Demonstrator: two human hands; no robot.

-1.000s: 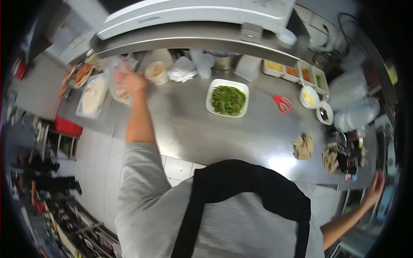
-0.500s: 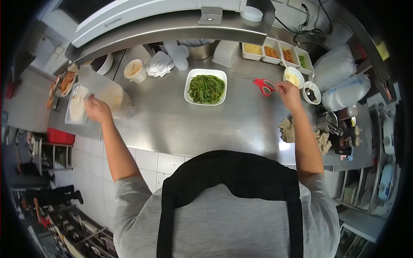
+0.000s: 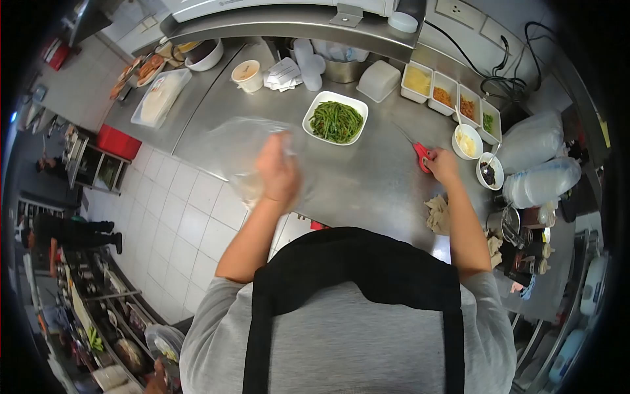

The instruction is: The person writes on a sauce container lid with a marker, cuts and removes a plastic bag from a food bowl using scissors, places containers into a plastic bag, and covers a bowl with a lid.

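My left hand (image 3: 278, 171), smeared by motion, is closed on a clear plastic bag (image 3: 230, 141) near the counter's front edge. The bag's contents are too blurred to make out. At the right, my right hand (image 3: 444, 165) has its fingers on the handles of red scissors (image 3: 420, 152), whose blades point away to the upper left. Between the hands, farther back, stands a square white bowl (image 3: 307, 126) of long green vegetables (image 3: 336, 122). Just beyond my right hand are a white bowl with pale yellow contents (image 3: 466, 142) and another with dark contents (image 3: 488, 173).
White containers of chopped toppings (image 3: 442, 96) line the back right, beside wrapped plastic stacks (image 3: 543, 182). A crumpled cloth (image 3: 438, 215) lies near my right forearm. A lidded tub (image 3: 247, 76) and a tray of white food (image 3: 160, 98) stand left. Another person (image 3: 72, 228) is far left.
My left hand has carried the plastic bag rightward and toward my body, off the left side. My right hand has closed on the scissors' handles and turned them. The view has shifted left.
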